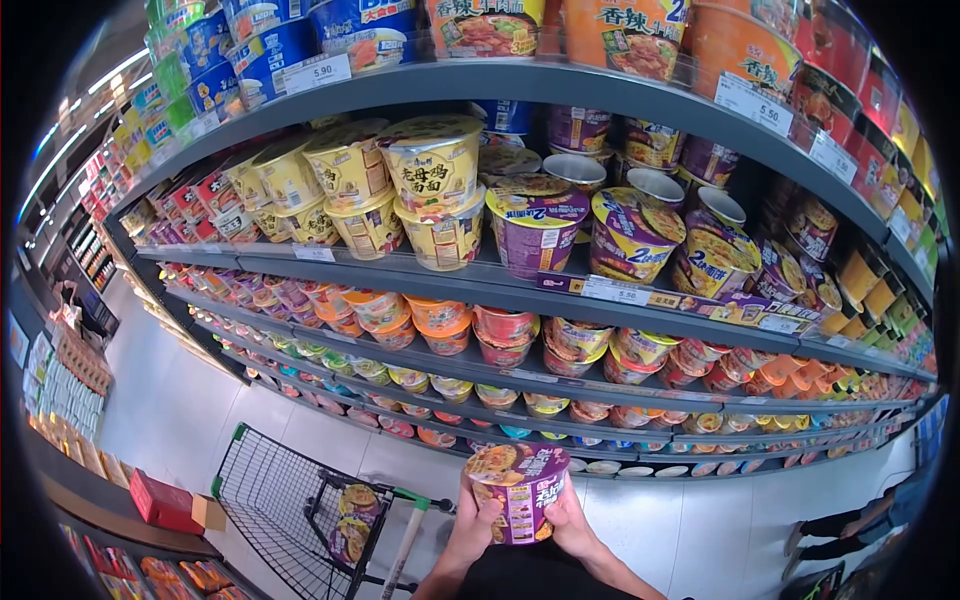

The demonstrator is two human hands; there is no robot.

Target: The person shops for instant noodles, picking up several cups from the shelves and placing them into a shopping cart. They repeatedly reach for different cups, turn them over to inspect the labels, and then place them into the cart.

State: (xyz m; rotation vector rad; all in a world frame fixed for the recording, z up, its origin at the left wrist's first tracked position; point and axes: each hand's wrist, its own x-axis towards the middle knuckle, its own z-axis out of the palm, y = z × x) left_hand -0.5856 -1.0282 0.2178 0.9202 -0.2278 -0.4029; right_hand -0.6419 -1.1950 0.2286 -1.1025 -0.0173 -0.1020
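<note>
Between my two hands is a purple instant noodle cup (pixel 518 495), held upright in front of my body with its printed lid tilted toward me. My left hand (pixel 474 522) wraps its left side, thumb on the front. On the opposite side, my right hand (pixel 570 520) grips it the same way. Left of my hands stands a shopping cart (pixel 285 500) of dark wire with green corners. Purple and yellow noodle cups (pixel 355 525) lie in the cart.
Ahead rises a long shelf (pixel 400 275) stacked with noodle cups, including yellow cups (pixel 430 165) and purple cups (pixel 635 235). A red box (pixel 165 502) sits at lower left. Another person (pixel 845 525) is at the right edge. Pale floor tiles (pixel 170 400) line the aisle.
</note>
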